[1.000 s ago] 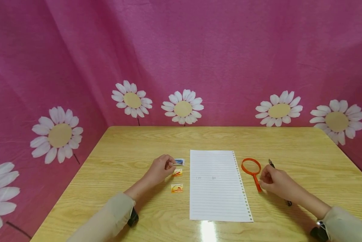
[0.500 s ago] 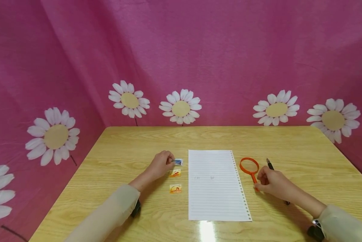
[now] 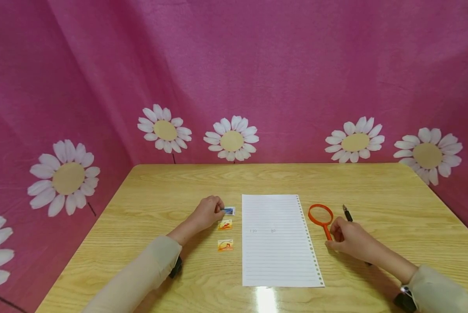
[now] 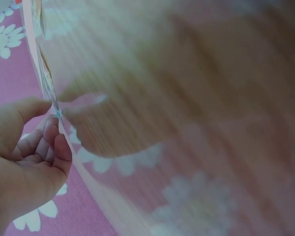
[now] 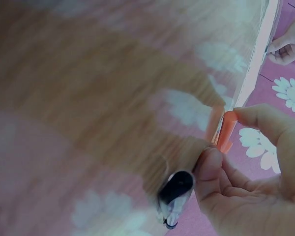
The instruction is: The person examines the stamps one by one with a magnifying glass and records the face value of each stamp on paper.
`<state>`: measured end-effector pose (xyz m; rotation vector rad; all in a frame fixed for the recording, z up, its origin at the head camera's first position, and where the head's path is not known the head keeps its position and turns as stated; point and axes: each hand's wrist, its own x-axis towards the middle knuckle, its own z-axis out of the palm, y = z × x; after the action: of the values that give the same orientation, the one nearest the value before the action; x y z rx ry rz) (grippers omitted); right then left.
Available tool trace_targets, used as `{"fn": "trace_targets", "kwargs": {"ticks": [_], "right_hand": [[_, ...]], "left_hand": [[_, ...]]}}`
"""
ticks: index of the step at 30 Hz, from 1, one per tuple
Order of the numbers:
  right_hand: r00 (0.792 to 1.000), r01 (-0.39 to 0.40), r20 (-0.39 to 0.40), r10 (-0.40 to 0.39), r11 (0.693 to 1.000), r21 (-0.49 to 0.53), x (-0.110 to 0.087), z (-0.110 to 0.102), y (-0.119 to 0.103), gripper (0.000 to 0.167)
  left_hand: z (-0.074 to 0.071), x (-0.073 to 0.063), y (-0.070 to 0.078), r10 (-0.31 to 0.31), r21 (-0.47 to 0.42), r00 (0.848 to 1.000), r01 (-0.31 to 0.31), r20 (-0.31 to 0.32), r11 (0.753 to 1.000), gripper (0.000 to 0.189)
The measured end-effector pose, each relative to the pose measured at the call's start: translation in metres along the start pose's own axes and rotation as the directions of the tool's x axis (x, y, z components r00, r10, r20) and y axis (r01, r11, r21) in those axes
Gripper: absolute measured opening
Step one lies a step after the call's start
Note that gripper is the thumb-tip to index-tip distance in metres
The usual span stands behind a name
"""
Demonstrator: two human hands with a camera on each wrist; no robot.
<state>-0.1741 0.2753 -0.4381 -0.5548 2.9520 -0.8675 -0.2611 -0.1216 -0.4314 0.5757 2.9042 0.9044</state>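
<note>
My left hand (image 3: pixel 208 213) pinches the left edge of a small stamp with a blue picture (image 3: pixel 229 211), which lies at the top of a short column. In the left wrist view thumb and fingers (image 4: pixel 61 152) meet at the tabletop. Below it lie a yellow-and-red stamp (image 3: pixel 225 224) and a yellow stamp with a red motif (image 3: pixel 225 245). On the right, my right hand (image 3: pixel 353 238) pinches the handle of a red magnifying glass (image 3: pixel 327 232), its lens lying toward the far side. In the right wrist view the orange-red handle (image 5: pixel 228 129) sits between thumb and fingers.
Between the hands lies a lined sheet of paper (image 3: pixel 280 261) with punched holes along its right edge and two short handwritten numbers. A black pen (image 3: pixel 347 213) lies partly under the right hand and forearm. A pink flowered curtain (image 3: pixel 280 87) stands behind the wooden table (image 3: pixel 171 182).
My right hand has come in from the right and taken hold of the magnifying glass handle. The left hand stays at the blue stamp. The whole view has shifted slightly.
</note>
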Motion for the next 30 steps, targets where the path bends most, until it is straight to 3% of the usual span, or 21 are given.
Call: {"fn": "trace_targets", "kwargs": {"ticks": [12,23,30], "right_hand": [[0.998,-0.046,-0.033,0.044,0.997,-0.061,0.004,0.005,-0.003,0.025],[0.981,-0.191,-0.050,0.189,0.980,-0.055,0.010,0.003,-0.010,0.018],[0.962,-0.272,-0.022,0.272,0.962,-0.025,0.008,-0.004,-0.011,0.015]], "left_hand": [[0.001,0.001,0.000,-0.025,0.030,0.999,0.024,0.040,0.999,0.008],[0.000,0.002,-0.002,-0.048,-0.012,0.997,0.049,0.057,0.999,0.007],[0.002,0.002,-0.006,-0.015,-0.010,0.998,0.015,0.063,1.000,0.007]]}}
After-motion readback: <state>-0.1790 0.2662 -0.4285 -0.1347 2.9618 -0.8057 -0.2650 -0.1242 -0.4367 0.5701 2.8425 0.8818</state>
